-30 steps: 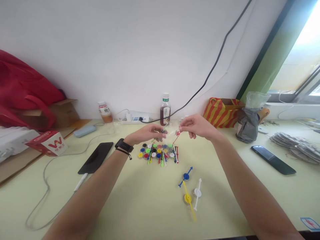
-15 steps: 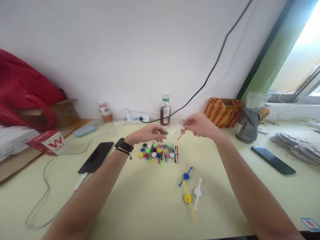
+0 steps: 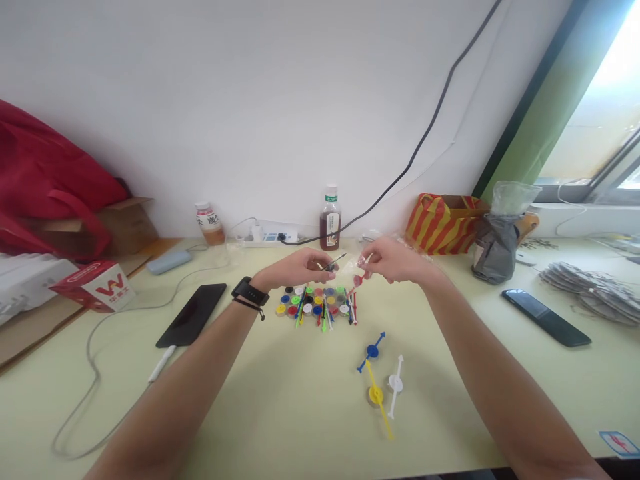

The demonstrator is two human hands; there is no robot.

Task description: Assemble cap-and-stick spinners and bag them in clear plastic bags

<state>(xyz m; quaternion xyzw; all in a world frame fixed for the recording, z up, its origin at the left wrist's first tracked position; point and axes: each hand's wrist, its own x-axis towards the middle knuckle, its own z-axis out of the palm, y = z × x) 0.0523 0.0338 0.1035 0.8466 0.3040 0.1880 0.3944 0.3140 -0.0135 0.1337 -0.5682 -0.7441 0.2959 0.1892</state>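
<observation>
Over the tabletop (image 3: 280,400), our right hand (image 3: 393,261) seemingly pinches a red spinner (image 3: 357,282) slanting down-left below; our left hand (image 3: 300,267) pinches a dark arrow (image 3: 339,259).

The left hand (image 3: 306,267) partly hides a dark piece (image 3: 330,267); the red bag (image 3: 55,163) runs past the left edge.

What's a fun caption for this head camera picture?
Right hand holds a red spinner near colourful discs; three more spinners lie on the table.
</observation>
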